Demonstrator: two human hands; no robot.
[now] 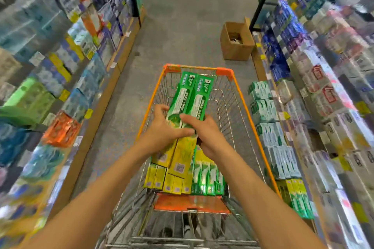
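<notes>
Left shelving [50,62] carries blurred rectangular cartons. At centre, the left hand [164,127] and right hand [204,133] both curl fingers round a bundle of long green-and-yellow glossy cardboard boxes [190,95], held above an orange-rimmed wire-mesh trolley [242,103], with similar flat boxes [182,178] stacked inside. Further right, a brown corrugated carton [235,46] stands open on the speckled floor beside the right shelving [323,66].

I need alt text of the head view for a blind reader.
The left hand and right hand grip a bundle of long green-yellow boxes above an orange-rimmed shopping cart holding more boxes, between stocked shelves. A cardboard box stands ahead.
</notes>
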